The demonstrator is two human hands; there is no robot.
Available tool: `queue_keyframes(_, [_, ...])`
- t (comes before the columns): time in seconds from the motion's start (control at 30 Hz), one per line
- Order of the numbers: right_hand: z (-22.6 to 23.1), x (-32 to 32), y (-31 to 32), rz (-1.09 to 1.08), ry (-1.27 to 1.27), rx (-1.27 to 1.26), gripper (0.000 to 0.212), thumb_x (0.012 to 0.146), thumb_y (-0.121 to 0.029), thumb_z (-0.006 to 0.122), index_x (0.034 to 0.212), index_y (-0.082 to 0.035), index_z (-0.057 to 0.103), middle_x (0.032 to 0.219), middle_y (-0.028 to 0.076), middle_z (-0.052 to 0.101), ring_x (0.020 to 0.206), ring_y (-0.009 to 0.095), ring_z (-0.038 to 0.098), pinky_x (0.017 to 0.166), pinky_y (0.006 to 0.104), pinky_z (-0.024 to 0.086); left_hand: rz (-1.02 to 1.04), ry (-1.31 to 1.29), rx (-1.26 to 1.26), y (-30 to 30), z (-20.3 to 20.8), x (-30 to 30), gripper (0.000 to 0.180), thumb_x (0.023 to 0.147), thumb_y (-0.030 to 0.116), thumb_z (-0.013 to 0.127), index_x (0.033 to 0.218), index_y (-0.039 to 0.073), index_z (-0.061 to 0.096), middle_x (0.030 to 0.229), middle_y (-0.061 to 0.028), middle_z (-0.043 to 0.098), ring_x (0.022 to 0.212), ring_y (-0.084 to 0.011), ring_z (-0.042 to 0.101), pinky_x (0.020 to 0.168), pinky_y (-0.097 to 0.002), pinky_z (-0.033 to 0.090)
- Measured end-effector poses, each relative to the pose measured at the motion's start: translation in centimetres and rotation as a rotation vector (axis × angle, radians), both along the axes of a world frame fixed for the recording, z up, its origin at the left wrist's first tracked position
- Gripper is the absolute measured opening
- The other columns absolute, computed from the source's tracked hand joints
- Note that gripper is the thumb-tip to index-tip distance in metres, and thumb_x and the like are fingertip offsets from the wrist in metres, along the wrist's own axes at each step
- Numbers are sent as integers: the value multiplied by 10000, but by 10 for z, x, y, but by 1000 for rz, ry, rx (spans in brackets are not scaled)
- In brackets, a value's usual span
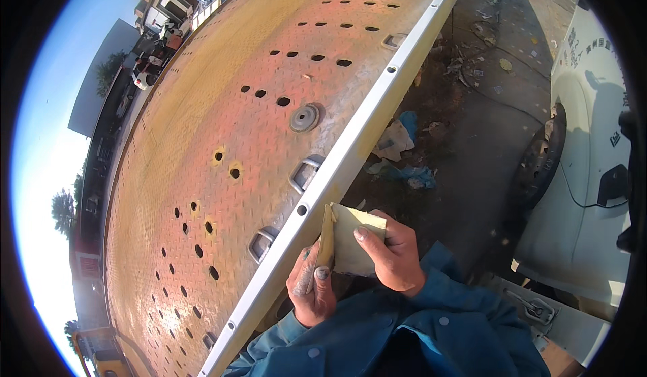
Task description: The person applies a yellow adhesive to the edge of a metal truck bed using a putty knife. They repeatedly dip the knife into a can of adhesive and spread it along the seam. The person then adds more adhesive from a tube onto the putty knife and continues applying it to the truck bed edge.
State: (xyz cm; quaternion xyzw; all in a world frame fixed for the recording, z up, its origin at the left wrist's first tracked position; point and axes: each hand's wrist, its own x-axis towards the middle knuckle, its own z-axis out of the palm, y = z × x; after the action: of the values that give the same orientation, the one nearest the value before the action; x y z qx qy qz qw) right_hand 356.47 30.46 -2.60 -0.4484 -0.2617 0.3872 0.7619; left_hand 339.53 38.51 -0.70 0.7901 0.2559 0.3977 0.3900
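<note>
My right hand point(396, 252) grips a thin, square, pale yellow plate point(352, 239), its thumb pressed flat on the face. My left hand point(306, 296) is closed round a narrow tan blade-like piece point(326, 239), seen almost edge-on. The upper ends of the two pieces meet or nearly meet. Grey smears mark my left fingers and thumb. Both hands are just outside the white edge rail point(367, 117) of a large metal deck. What kind of tools the two pieces are, I cannot tell.
The yellow and reddish tread-plate deck point(195, 121) has many oval holes and metal loops point(306, 173) along its rail. A round grey disc point(304, 117) lies on it. Blue and pale scraps point(408, 175) litter the ground. A white vehicle cab point(583, 195) is at right, with a dark cable.
</note>
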Motion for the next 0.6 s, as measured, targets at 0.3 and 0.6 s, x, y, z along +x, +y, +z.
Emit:
queue_keyframes(0.3, [-59,52,13,-57,250,-53,291,1170,-178,685,1346,36,774,1114,43,809,978,68,711,867,284,586,228,158,-99,-11,-11,3,599,1222,416,576,1471,-112,712,1033,-74,718,984,-184,644,958,-357,529])
queue_keyframes(0.6, [-130,15,97,-269,119,-190,285,1201,-190,605,1367,15,715,1203,88,694,1071,157,652,953,346,543,352,114,-32,2,-5,-23,678,1200,514,577,1445,-94,751,1264,-196,812,1181,-282,737,1080,-424,546])
